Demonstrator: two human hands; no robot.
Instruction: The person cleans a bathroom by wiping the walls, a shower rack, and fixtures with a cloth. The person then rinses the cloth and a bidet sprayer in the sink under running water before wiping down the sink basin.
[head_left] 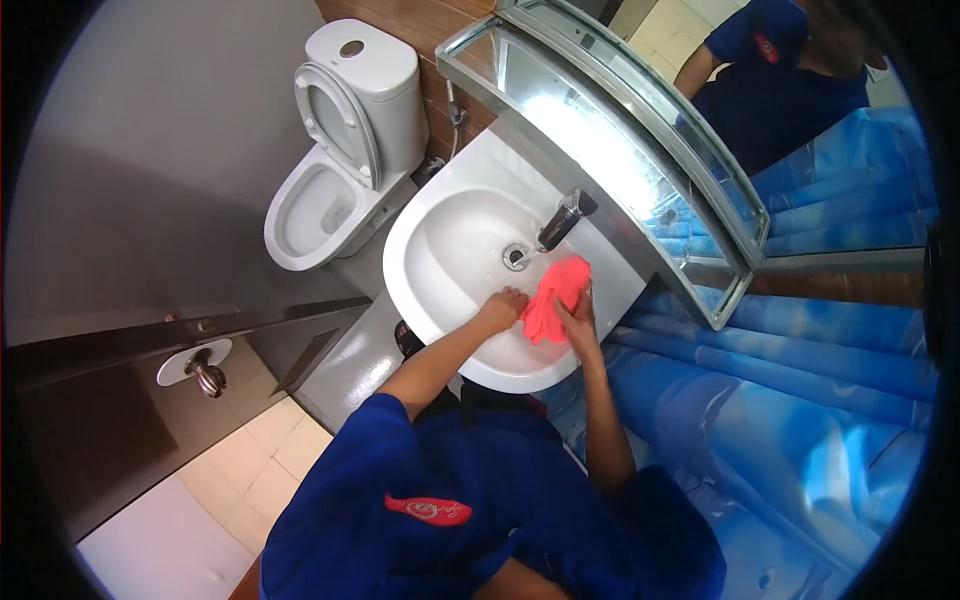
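A bright coral-pink cloth (556, 296) hangs bunched over the near right part of the white washbasin (425, 262). My right hand (579, 322) grips it from the right side, thumb across the fabric. On the cloth's left edge, my left hand (508, 306) is closed with curled fingers, pinching the fabric. Just beyond the cloth, the dark metal faucet (562, 222) points toward the drain (515, 257), and a thin stream of water seems to fall from its spout. Part of the basin floor is hidden beneath the cloth.
A glass shelf (590, 130) with a metal frame juts over the basin's back right side, below a mirror. Left of the basin stands a toilet (318, 205) with its lid raised. A blue shower curtain (760, 400) hangs at right; a door handle (208, 374) is at left.
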